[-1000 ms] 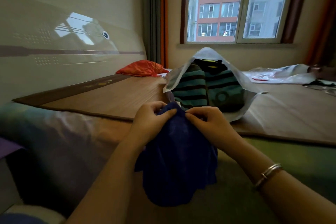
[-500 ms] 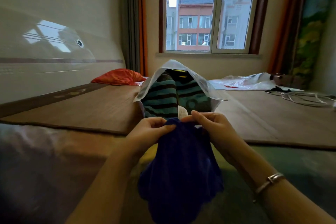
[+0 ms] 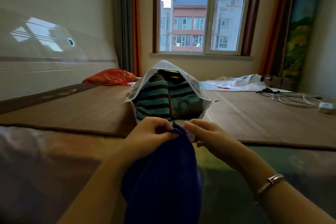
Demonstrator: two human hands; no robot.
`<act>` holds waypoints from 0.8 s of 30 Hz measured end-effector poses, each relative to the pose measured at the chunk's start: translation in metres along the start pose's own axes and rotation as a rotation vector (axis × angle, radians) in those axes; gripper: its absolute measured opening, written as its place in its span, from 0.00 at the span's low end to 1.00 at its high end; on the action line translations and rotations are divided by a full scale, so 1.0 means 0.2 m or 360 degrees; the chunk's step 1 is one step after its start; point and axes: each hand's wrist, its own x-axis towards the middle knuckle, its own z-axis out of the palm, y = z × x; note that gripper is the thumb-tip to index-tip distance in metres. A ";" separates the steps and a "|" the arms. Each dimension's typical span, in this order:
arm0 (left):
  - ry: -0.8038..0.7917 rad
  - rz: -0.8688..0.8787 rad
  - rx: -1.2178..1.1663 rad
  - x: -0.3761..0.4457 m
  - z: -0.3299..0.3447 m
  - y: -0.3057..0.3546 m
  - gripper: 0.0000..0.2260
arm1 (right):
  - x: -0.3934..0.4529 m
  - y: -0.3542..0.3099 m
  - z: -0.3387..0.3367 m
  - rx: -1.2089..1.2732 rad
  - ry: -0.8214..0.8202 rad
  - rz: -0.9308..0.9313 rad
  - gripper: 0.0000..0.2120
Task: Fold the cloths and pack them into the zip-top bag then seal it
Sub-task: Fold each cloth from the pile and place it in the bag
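Observation:
A dark blue cloth [image 3: 163, 178] hangs down in front of me, held up by its top edge. My left hand [image 3: 147, 138] pinches that edge on the left, and my right hand [image 3: 209, 136] pinches it on the right, close together. Just behind the hands stands a clear zip-top bag [image 3: 196, 87] with its mouth open toward me. Inside it lie folded teal and brown striped cloths [image 3: 154, 98] with a dark cloth on top.
The bag stands on a brown mat [image 3: 72, 107] over the bed. A red cushion [image 3: 111, 78] lies at the back left. Crumpled clear plastic [image 3: 234, 83] and white cables with a plug [image 3: 298, 100] lie at the right. A window is behind.
My view has tilted up and shifted right. Both hands have raised the blue cloth's top edge nearer the bag's mouth, with the fingers now closer together on it.

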 end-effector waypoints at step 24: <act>-0.0446 -0.0302 -0.0311 -0.04 -0.09 0.05 0.05 | 0.07 0.06 -0.04 -0.0342 0.0220 -0.0097 0.08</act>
